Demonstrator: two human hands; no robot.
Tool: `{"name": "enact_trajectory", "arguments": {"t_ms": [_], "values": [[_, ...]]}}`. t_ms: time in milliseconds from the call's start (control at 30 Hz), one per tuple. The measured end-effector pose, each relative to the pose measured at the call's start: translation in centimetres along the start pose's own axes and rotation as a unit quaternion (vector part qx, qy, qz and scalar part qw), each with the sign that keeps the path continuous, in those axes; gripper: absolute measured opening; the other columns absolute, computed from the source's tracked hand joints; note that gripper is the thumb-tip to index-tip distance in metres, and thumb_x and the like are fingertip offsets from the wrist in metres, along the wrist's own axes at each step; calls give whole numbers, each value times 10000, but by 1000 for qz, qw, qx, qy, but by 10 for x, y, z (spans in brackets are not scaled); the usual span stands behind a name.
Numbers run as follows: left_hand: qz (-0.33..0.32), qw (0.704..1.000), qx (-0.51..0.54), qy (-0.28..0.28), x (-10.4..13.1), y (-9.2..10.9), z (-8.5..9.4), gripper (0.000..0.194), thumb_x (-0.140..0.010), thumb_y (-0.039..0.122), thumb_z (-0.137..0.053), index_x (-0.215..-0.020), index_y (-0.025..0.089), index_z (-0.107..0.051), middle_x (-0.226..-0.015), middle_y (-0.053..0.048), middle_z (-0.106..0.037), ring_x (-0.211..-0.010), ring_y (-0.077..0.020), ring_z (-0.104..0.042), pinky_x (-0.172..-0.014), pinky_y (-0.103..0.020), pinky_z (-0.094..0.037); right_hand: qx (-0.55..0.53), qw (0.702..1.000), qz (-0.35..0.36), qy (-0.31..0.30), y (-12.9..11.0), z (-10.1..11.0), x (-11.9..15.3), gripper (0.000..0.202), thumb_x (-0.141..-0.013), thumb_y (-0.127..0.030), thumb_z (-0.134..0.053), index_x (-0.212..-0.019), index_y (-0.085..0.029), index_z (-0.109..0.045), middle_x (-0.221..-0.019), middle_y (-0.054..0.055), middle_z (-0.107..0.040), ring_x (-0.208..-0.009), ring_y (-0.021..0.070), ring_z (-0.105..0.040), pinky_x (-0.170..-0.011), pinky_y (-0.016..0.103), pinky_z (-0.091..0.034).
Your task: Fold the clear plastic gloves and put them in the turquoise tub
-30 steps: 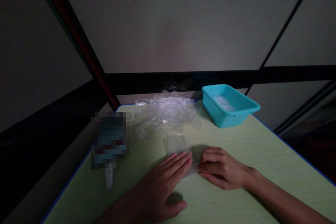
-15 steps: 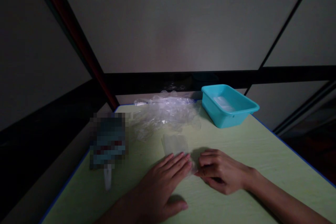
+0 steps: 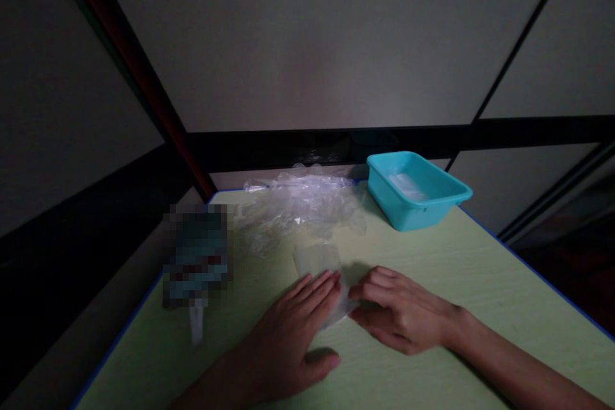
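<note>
A thin, clear plastic disposable glove (image 3: 317, 257), folded into a flat strip, lies on the table in front of me. My left hand (image 3: 293, 327) rests flat on it, fingers stretched out and thumb spread to the side. Close on the right, my right hand (image 3: 396, 311) has its fingers curled, with thumb and fingertips at the glove's near right edge. Part of the glove is hidden under my left fingers. Behind it spreads a loose heap of clear plastic gloves (image 3: 307, 198).
A turquoise plastic basin (image 3: 418, 214) stands at the back right, with a folded clear piece (image 3: 407, 186) inside. On the left is a blurred-out object (image 3: 196, 256) with a white strip (image 3: 196, 323) below it. The pale green table (image 3: 480, 269) has a blue edge and meets cabinet panels behind.
My left hand has slid slightly left. More of the glove shows flat between my hands, and the right hand's thumb and index finger look a little further apart.
</note>
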State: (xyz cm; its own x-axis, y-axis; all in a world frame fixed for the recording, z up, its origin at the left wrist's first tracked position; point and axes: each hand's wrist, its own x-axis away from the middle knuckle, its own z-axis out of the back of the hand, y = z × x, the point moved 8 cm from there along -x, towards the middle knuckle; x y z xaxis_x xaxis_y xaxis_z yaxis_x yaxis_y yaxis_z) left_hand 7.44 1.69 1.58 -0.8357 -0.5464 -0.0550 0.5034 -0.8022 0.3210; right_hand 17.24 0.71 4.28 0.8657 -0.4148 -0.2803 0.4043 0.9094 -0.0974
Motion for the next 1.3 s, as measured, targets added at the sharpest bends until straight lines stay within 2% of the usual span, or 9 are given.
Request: {"name": "enact_trajectory", "arguments": {"t_ms": [100, 200, 367, 500, 667, 767, 867, 1100, 1300], "values": [[5, 1000, 5, 2, -1, 2, 2, 675, -731, 335, -592, -1318, 160, -309, -1436, -88, -248, -1315, -228, -196, -1083, -407, -168, -13, 1000, 18, 3, -6, 0, -5, 265, -879, -326, -434, -982, -151, -604, -1229, 108, -471, -1086, 225, -414, -901, 385, -325], [14, 1000, 15, -4, -2, 2, 3, 540, -720, 327, -602, -1212, 170, -442, -1363, -82, -390, -1286, -242, -272, -1084, -419, -167, -21, 999, 33, -22, -11, -4, -11, 393, -876, -438, -424, -1088, -141, -570, -1364, 113, -345, -1264, 240, -236, -1036, 438, -169], [22, 999, 28, 2, -4, 2, 3, 522, -710, 322, -606, -1181, 144, -469, -1249, -102, -510, -1223, -250, -376, -1072, -433, -202, -37, 995, 34, -85, -16, -9, -20, 500, -864, -448, -445, -1248, -128, -452, -1445, 113, -184, -1319, 243, -121, -1065, 457, -99], [23, 999, 25, 0, -4, 2, 2, 527, -714, 319, -607, -1186, 130, -467, -1244, -108, -514, -1223, -242, -378, -1078, -425, -187, -57, 995, 39, -77, -17, -8, -22, 471, -844, -428, -491, -1220, -144, -487, -1457, 106, -140, -1320, 253, -115, -1064, 459, -117], [-1, 1000, 21, 4, -2, 3, 3, 578, -758, 348, -577, -1278, 189, -380, -1371, -61, -383, -1292, -218, -264, -1088, -417, -147, -72, 994, 75, -47, -20, -3, -17, 388, -835, -394, -516, -1135, -152, -558, -1404, 118, -288, -1316, 228, -144, -1059, 440, -159], [-10, 1000, 10, 1, -1, 4, 3, 641, -766, 361, -571, -1330, 202, -311, -1429, -48, -278, -1328, -234, -139, -1086, -435, -124, -70, 995, 77, 11, -15, 8, -8, 365, -855, -390, -464, -1040, -111, -608, -1322, 147, -404, -1273, 235, -253, -1028, 434, -241], [-17, 1000, 11, -18, 0, 5, 2, 699, -791, 399, -544, -1376, 206, -216, -1448, -47, -222, -1332, -243, -106, -1083, -448, -109, -67, 995, 41, 59, -1, 18, 3, 338, -859, -332, -446, -1027, -89, -611, -1224, 173, -485, -1188, 241, -371, -958, 427, -337], [-18, 999, 17, -41, 0, 5, -2, 718, -815, 438, -506, -1396, 220, -145, -1465, -45, -135, -1333, -232, -105, -1081, -426, -130, -38, 999, 0, 33, 14, 12, 7, 272, -879, -252, -437, -1071, -128, -586, -1162, 132, -532, -1104, 223, -433, -896, 394, -391], [-14, 999, 5, -34, 0, 5, 0, 722, -812, 449, -507, -1396, 224, -146, -1471, -59, -71, -1334, -251, -75, -1075, -460, -106, -33, 998, -2, 56, 12, 11, 4, 208, -900, -199, -413, -877, -145, -612, -975, 99, -592, -909, 173, -511, -760, 312, -416]]}}
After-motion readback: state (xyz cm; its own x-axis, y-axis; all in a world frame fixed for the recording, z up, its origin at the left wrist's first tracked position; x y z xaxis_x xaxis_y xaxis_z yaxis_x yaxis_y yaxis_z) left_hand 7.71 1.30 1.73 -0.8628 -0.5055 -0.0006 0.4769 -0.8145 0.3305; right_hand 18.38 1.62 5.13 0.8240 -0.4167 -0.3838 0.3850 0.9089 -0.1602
